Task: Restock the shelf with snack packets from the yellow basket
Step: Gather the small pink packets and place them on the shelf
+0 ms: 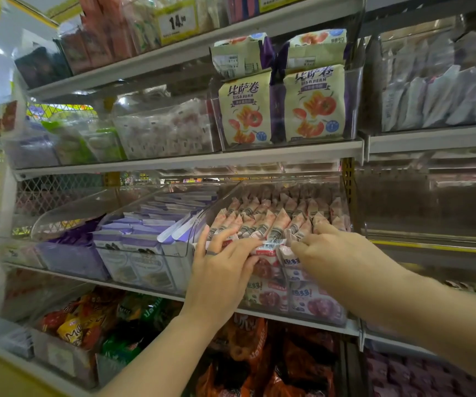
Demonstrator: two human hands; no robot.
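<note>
A small pink-and-white plastic snack packet [269,248] with a barcode lies at the front edge of a clear plastic bin [344,202] on the middle white shelf [151,293], against rows of matching packets [259,216]. The left hand [219,265] pinches its left end. The right hand [328,250] grips its right end with curled fingers. Purple-and-white boxes [133,247] fill the neighbouring bin to the left.

price tag [177,22] — 14, cream packets [245,110] — bisajuan

Bright even overhead light, soft bowed edges
</note>
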